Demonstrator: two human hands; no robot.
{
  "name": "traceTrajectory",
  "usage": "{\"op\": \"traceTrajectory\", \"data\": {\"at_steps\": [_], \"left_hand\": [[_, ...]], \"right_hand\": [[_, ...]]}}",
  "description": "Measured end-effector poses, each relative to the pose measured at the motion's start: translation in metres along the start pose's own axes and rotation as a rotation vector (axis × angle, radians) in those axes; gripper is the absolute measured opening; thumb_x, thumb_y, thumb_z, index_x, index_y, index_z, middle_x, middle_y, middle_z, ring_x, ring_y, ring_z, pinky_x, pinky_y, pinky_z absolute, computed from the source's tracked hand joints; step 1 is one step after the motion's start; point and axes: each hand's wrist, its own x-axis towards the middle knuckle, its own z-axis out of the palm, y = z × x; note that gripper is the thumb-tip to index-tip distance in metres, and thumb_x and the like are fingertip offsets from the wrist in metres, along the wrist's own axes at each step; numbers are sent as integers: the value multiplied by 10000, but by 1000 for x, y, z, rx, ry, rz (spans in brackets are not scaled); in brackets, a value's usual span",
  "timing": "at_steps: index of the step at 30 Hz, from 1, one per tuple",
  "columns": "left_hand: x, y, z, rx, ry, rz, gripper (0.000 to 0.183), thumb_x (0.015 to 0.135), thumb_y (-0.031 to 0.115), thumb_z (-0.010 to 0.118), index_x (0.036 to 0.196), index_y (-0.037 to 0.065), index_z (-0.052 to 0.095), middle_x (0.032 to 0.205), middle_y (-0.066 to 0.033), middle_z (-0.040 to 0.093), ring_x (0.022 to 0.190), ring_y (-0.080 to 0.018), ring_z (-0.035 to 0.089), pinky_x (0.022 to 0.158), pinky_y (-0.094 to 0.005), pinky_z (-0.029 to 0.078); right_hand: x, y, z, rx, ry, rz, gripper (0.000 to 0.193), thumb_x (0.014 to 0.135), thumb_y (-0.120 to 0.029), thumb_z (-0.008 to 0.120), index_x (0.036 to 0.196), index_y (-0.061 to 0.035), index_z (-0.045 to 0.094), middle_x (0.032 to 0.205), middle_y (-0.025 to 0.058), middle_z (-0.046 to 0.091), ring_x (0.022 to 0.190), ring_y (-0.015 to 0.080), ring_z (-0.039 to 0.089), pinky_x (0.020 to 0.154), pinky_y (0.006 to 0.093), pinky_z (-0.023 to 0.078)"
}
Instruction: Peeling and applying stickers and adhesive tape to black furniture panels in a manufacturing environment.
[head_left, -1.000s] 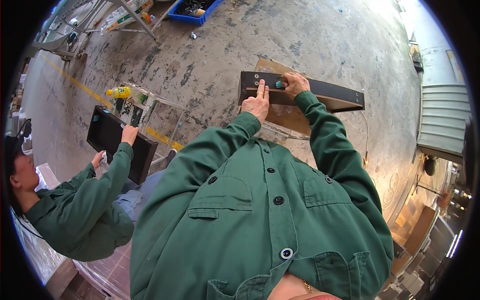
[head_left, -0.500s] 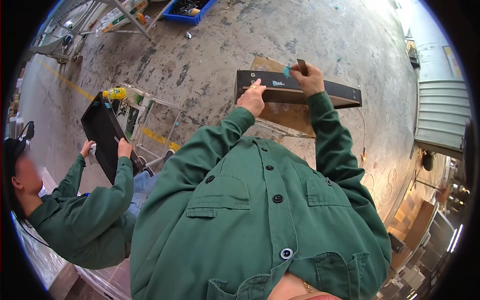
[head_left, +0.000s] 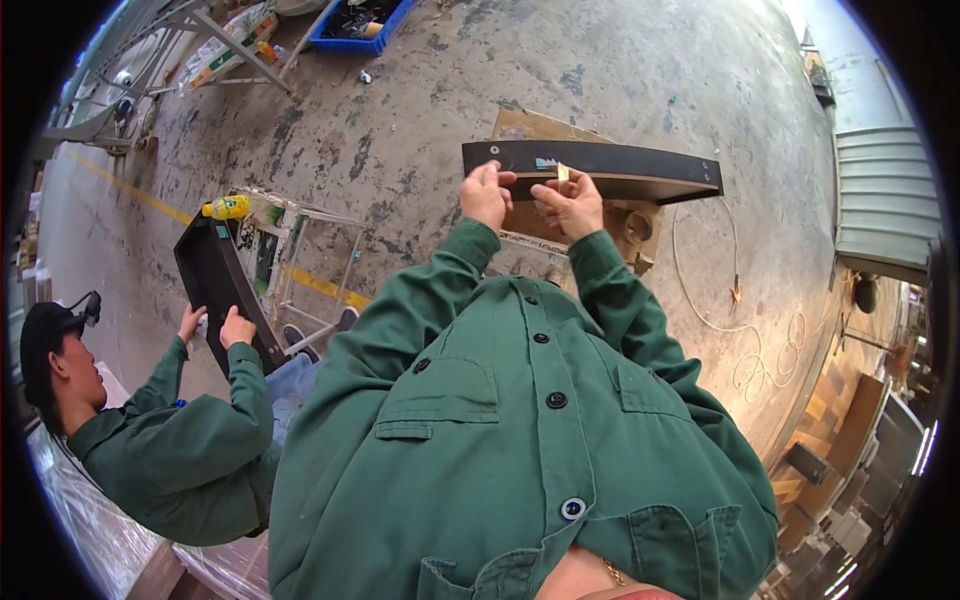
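Observation:
A long dark panel with a brown edge is held out in front of my chest, above a brown cardboard box on the concrete floor. My left hand grips the panel's near edge close to its left end. My right hand pinches a small yellowish tab against the panel beside a small teal sticker. Both my sleeves are green.
To my left a co-worker in green holds up another dark panel with both hands, in front of a white metal rack with a yellow bottle. A blue bin lies far off; a thin cable curls at right.
My right hand has come back from the panel's far edge to its near face and now pinches a small tab. The co-worker has lowered and turned their panel.

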Motion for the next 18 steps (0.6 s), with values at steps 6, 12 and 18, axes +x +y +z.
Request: {"op": "traceTrajectory", "data": {"at_steps": [6,12,18], "left_hand": [[53,26,-14,974,325,849,298,883,281,436,1007,56,586,877,-146,582,678,-286,579,646,-346,469],[75,17,-12,1233,285,831,212,860,289,481,901,121,605,895,-130,518,748,-320,574,570,-428,473],[78,4,-14,1267,374,835,201,858,268,488,800,97,577,867,-129,518,714,-307,579,531,-430,464]], "right_hand": [[55,-9,-36,84,-16,72,291,820,-81,510,1095,-2,457,773,54,538,532,131,541,447,257,475],[104,7,-45,-596,36,-162,177,721,-127,633,890,-80,658,767,66,649,711,140,613,659,267,472],[101,3,-45,-829,49,-251,201,703,-171,654,901,-136,658,808,62,650,746,179,617,692,277,473]]}}
